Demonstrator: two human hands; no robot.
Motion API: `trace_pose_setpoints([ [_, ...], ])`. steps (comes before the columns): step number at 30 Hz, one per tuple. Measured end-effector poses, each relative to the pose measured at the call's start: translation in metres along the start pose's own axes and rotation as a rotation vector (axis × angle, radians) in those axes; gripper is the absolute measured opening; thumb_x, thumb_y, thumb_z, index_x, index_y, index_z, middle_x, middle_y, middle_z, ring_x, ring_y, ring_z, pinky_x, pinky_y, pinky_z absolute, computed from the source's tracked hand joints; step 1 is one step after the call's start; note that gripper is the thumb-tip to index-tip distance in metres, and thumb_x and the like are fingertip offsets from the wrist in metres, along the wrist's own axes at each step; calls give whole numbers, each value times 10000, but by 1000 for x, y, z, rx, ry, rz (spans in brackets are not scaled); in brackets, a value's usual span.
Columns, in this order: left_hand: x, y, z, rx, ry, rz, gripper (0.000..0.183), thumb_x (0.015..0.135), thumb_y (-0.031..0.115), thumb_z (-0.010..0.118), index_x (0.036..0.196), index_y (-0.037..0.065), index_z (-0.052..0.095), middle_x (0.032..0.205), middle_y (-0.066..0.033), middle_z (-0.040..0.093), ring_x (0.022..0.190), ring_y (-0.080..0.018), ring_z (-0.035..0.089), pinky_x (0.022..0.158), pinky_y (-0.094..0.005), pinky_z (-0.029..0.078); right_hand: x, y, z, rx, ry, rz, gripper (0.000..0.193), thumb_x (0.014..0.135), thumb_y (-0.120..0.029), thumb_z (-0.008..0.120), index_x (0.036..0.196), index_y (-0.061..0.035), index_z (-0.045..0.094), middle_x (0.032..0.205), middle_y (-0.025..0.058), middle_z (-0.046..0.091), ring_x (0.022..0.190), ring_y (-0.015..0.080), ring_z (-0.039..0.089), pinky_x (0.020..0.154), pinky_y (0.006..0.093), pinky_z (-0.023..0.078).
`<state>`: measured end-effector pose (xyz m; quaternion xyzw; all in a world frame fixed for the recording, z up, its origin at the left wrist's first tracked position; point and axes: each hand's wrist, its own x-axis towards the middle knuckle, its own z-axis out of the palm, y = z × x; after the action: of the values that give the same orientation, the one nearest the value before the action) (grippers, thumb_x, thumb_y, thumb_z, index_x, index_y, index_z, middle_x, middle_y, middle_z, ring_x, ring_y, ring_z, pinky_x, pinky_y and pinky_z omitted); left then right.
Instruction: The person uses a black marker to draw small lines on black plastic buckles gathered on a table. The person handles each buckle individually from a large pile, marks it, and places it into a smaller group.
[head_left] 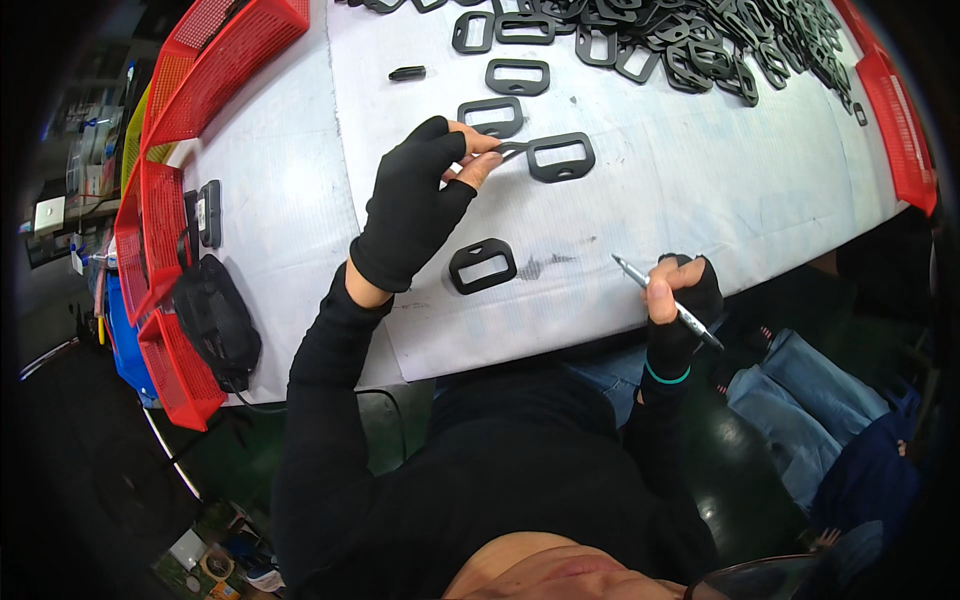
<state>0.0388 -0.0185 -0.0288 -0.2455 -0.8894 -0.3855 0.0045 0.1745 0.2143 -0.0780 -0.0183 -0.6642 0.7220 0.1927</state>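
Left hand (415, 195) is pinching a dark bit (512, 149) right by a frame (561, 176), right hand (692, 290) clamped on a marker (696, 324), frame pile (690, 48) up top.

- Free room: table (720, 190) between pile (690, 50) and right hand (690, 285).
- Pen (697, 325) and lone buckle (459, 275) intrude between the hands.
- Left hand (425, 190) and nearby buckles (587, 160) block the upper left-centre.
- Red bins (163, 240) wall the left edge.

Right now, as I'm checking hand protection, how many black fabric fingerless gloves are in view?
2: one black fabric fingerless glove on the left hand above the white-covered table, the other on the right hand holding a silver-and-black pen. More may be hidden.
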Motion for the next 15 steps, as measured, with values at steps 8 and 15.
trace_pose_setpoints([
  [8,-10,28,41,-758,-243,-467,182,851,131,652,940,-28,653,796,-59,653,652,-76,578,573,-213,482,4,3,9,-69,85,65,162,761,-28,696,781,-2,538,697,55,580,602,86,499,555,230,405],
  [15,-23,35,51,-475,-145,-276,139,820,95,690,905,-10,660,702,-33,643,582,-48,558,534,-184,430,2,6,13,-232,35,12,152,770,-51,697,731,-3,558,613,43,570,527,81,494,501,229,400],
])
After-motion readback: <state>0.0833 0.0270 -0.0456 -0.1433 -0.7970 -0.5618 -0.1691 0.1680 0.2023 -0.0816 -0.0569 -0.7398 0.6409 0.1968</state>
